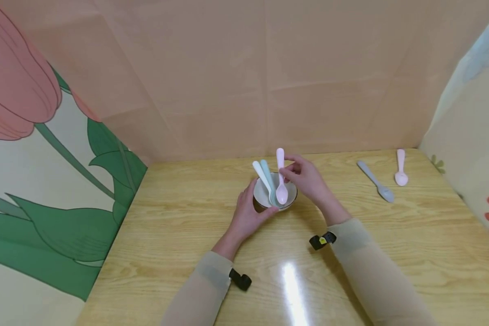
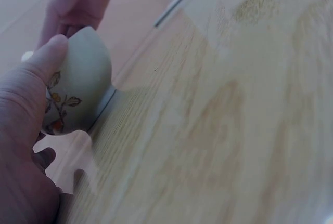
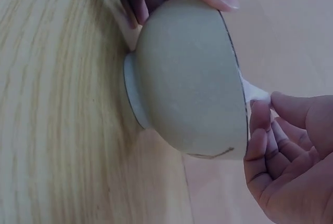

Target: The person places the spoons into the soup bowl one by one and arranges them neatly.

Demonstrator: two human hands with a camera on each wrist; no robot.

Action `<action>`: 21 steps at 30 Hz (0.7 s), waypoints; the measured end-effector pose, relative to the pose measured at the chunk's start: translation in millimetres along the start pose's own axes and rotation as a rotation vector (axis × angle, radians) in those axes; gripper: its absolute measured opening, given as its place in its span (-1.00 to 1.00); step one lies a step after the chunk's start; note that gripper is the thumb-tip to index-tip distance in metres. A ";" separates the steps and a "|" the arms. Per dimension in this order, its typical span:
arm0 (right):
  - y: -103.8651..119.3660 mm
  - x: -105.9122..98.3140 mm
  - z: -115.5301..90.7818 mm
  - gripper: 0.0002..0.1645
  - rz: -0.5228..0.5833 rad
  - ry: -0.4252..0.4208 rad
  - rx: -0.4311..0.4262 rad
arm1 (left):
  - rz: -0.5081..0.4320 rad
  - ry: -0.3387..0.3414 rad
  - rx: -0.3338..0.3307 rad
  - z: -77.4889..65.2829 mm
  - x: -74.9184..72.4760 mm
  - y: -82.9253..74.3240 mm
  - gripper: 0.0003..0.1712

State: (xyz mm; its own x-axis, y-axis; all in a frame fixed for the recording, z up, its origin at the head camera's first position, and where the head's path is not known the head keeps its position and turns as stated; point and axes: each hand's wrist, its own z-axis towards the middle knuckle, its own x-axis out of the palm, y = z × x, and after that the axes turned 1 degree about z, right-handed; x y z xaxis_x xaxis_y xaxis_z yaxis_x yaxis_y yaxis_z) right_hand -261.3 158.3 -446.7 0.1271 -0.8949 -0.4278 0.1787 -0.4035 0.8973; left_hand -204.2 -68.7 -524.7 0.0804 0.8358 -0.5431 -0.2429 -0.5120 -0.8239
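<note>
A white bowl [image 1: 260, 194] with a dark rim stands on the table, a flower pattern on its outside [image 2: 78, 94]. My left hand [image 1: 246, 215] grips it from the left, thumb along the near side. In the bowl lean a white spoon [image 1: 261, 173] and a light teal spoon [image 1: 267, 171], handles up and tilted left. My right hand [image 1: 307, 179] pinches a lilac spoon [image 1: 282, 194] by its handle, the spoon's head down inside the bowl's outline. In the right wrist view the pinching fingertips are right at the bowl's rim, and the wall hides the spoon's lower part.
To the right on the wooden table [image 1: 179, 226] lie a grey-blue spoon [image 1: 376, 182] and a pink spoon [image 1: 401, 170]. A pinkish backdrop [image 1: 212, 90] rises behind the table's far edge. Flower-patterned panels stand at both sides.
</note>
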 end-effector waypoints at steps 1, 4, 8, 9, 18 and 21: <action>-0.5 1.3 0.5 -0.41 -0.005 0.003 -0.004 | -0.002 0.000 0.001 0.1 0.0 -0.2 0.28; -0.9 4.5 1.4 -0.37 -0.015 0.012 -0.011 | -0.007 -0.001 0.000 0.2 0.2 -0.8 0.27; -0.4 7.3 2.0 -0.33 -0.038 0.017 -0.003 | -0.012 0.000 -0.004 -0.3 0.1 -2.2 0.27; 0.0 7.7 2.0 -0.32 -0.048 0.017 0.001 | -0.012 0.000 -0.004 -0.6 0.0 -2.6 0.27; 2.9 10.1 1.9 -0.27 -0.121 0.039 0.040 | -0.009 -0.005 0.008 -0.6 0.3 -2.3 0.26; 4.2 10.5 2.5 -0.25 -0.142 0.043 0.048 | -0.007 -0.006 0.009 -0.1 0.6 -1.5 0.25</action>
State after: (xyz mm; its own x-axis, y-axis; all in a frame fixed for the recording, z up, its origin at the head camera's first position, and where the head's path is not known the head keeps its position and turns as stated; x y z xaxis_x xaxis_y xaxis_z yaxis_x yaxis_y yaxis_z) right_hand -261.7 146.6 -447.2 0.1461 -0.8196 -0.5539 0.1509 -0.5349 0.8313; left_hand -203.7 -67.4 -523.9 0.0762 0.8408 -0.5360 -0.2508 -0.5041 -0.8264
